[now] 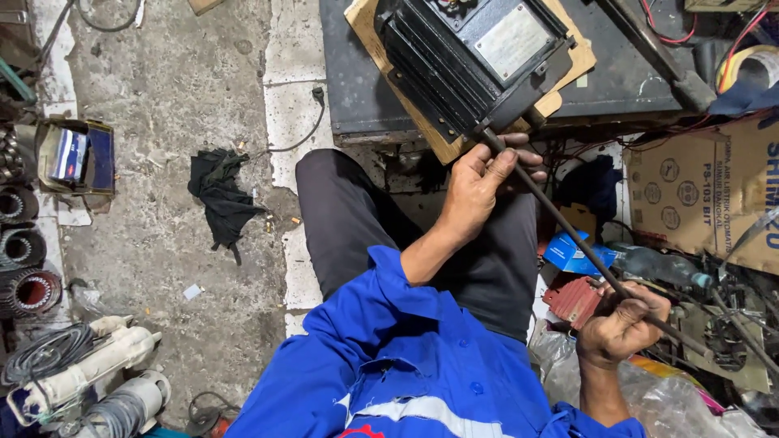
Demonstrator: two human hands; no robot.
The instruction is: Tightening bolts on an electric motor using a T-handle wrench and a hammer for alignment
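Rough concrete floor (162, 203), stained and cracked, spread across the left half. Dark metal table (357, 89) at the top, bearing a wooden board (442, 146) that juts over its near edge. Black ribbed electric motor (471, 57) seated on that board, pale plate on its upper face. Blue work shirt (389, 357) and dark trousers (349, 219) filling the lower middle. Cardboard box (706, 195) at right, among loose wires and clutter. Black rag (221, 195) crumpled on the floor, well apart from the motor. Wound stator coils (28, 268) stacked along the left edge.

Long dark metal rod (584, 247) slanting from the motor's lower corner down to the right, far tip pressed against the motor housing. Left hand (483, 186) wrapped around the rod just below the motor, fingers closed on it. Right hand (621, 324) clenched around the rod lower down, near its free end, fingers closed tight.
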